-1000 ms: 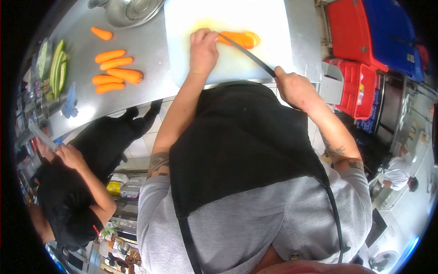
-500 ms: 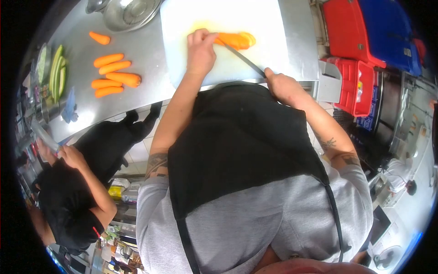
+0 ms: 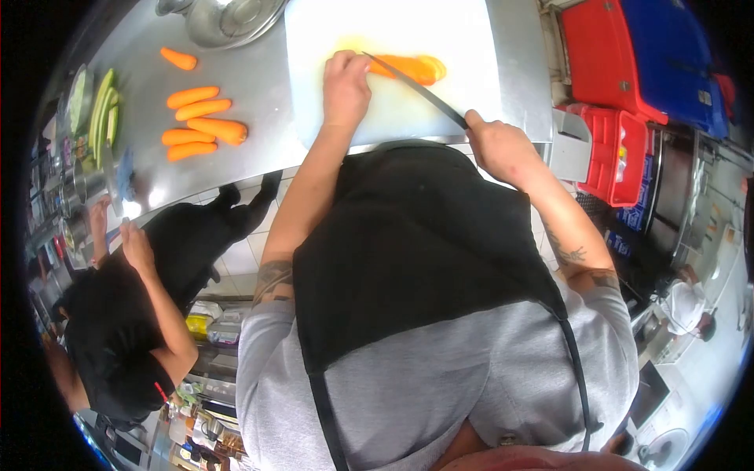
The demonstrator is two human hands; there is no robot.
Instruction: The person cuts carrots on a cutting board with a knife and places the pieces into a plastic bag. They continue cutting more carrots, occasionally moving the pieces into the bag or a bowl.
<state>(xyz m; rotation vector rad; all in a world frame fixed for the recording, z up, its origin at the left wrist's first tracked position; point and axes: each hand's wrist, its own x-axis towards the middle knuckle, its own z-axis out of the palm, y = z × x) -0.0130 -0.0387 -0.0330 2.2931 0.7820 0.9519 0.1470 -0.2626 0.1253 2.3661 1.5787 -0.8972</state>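
On the white cutting board lies an orange carrot, its right end in overlapping slices. My left hand is closed at the carrot's left end, fingertips pressing on it. The handle of a long knife is in my right hand, at the board's lower right edge. The blade slants up and left across the carrot, its tip near my left fingertips. Several whole carrots rest on the steel counter left of the board.
Metal bowls stand at the top left, green vegetables at the far left. A co-worker in black stands to the left, hands by the counter. Red crates and a blue container are at the right.
The knife has moved slightly up, and its tip now reaches above the carrot's left end. My right hand has shifted a little right. The co-worker's hands and blade have changed position.
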